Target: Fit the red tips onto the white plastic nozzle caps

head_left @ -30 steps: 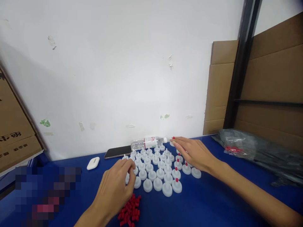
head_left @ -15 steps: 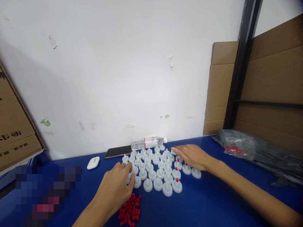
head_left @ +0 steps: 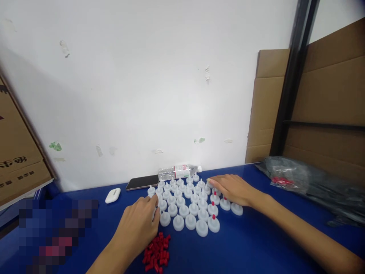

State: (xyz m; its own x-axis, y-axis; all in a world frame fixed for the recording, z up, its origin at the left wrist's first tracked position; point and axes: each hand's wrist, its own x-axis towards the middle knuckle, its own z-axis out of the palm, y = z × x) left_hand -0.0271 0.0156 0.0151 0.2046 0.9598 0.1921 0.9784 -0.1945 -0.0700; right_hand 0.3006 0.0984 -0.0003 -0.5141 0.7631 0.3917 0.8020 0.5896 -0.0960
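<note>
Several white plastic nozzle caps stand upright in a close group on the blue table, spouts up. A few at the right, such as the front one, carry small red tips. At the group's left edge my left hand is bent around the outer caps, thumb apart from the fingers; its fingertips are partly hidden. My right hand lies over the back right caps, fingers stretched out, covering some of them. Nearest my left hand in front is a loose pile of red tips.
A clear bottle lies behind the caps against the wall. Left of it are a phone and a white earbud case. A plastic bag with red pieces is at the right; cardboard leans behind.
My left hand has shifted slightly left, its thumb drawn a little back from the caps. My right hand and the caps look nearly still.
</note>
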